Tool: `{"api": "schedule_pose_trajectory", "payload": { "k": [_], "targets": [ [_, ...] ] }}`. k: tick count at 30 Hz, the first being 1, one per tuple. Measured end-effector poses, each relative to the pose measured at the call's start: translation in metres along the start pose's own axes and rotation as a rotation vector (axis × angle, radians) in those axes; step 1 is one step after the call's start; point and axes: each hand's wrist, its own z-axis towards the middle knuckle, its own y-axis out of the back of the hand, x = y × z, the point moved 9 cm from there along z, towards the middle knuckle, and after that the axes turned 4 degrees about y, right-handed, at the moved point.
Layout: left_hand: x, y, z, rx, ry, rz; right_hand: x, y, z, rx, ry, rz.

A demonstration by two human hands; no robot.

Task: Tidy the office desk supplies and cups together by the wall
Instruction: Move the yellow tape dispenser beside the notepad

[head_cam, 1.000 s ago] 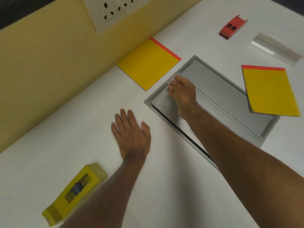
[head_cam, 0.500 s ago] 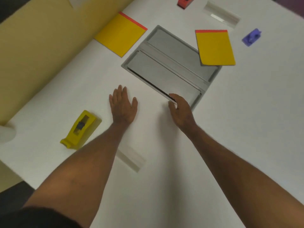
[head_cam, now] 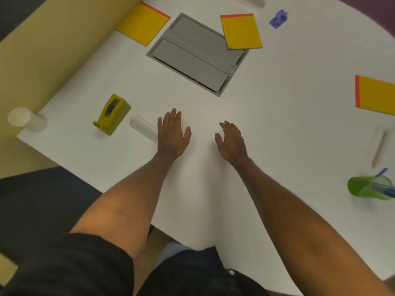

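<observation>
My left hand (head_cam: 172,134) lies flat and empty on the white desk (head_cam: 277,129), fingers apart. My right hand (head_cam: 231,140) hovers beside it, empty, fingers loosely spread. A clear ruler (head_cam: 143,128) lies just left of my left hand, touching it. Further left stands a yellow tape dispenser (head_cam: 111,114), and a white paper cup (head_cam: 25,119) sits at the desk's corner by the yellow wall (head_cam: 53,50). One yellow notepad (head_cam: 142,24) lies by the wall, another (head_cam: 241,32) on the grey hatch, a third (head_cam: 376,95) at the right edge. A green cup with pens (head_cam: 367,189) lies tipped at the right.
A grey cable hatch (head_cam: 192,58) is sunk into the desk ahead. A small purple dispenser (head_cam: 277,19) stands at the back. Another clear ruler with a pencil (head_cam: 380,144) lies at the right. The desk's near edge curves above my lap.
My right hand drew back from the grey hatch to the bare desk near me. The view pulled back and down, bringing in the paper cup, green cup and third notepad.
</observation>
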Motion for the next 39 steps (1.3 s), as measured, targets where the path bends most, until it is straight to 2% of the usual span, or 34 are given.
{"api": "schedule_pose_trajectory", "payload": {
  "k": [9, 16, 21, 28, 35, 39],
  "targets": [
    [-0.018, -0.002, -0.117, -0.024, -0.037, 0.029, -0.022, -0.009, -0.112, 0.03, 0.018, -0.002],
    [0.017, 0.01, -0.165, -0.065, 0.019, 0.056, -0.012, -0.029, -0.134, 0.068, 0.031, 0.029],
    [0.075, 0.036, -0.157, -0.129, 0.187, -0.007, 0.038, -0.04, -0.103, 0.055, 0.113, 0.103],
    [0.159, 0.063, -0.1, -0.238, 0.479, -0.216, 0.135, -0.057, -0.019, 0.068, 0.202, 0.168],
    [0.247, 0.058, -0.041, -0.368, 0.779, -0.395, 0.21, -0.104, 0.077, 0.134, 0.21, 0.189],
    [0.271, 0.055, -0.013, -0.367, 0.878, -0.498, 0.239, -0.137, 0.115, 0.201, 0.215, 0.175]
  ]
}}
